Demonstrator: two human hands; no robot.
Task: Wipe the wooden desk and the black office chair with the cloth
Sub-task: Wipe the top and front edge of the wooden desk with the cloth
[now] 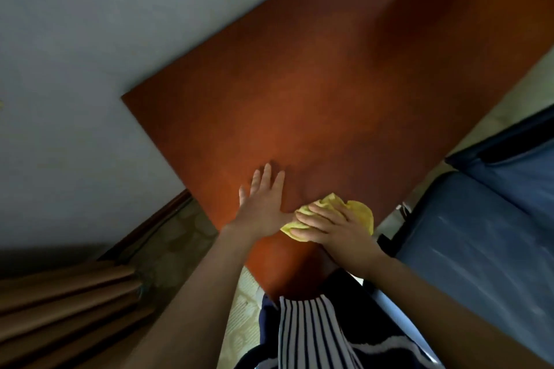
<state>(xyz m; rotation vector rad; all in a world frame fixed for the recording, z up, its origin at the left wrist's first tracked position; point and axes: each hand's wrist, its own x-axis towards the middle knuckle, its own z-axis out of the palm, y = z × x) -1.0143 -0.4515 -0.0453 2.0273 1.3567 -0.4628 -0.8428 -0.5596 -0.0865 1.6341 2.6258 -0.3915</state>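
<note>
Clearly the desk part of the task is in hand: the yellow cloth (359, 211) lies bunched on the wooden surface (299, 84), close to its right edge and not far from the corner nearest to the body. The right grip (332, 226) covers the cloth with nearly straight fingers and presses it down, more a push than a pinch. The left grip (263, 213) rests flat on the bare wood just beside it, fingers (265, 174) spread, holding nothing. Most of the surface lies farther away, so the next move probably needs a long sweep toward the far edge. I cannot make out the black chair.
</note>
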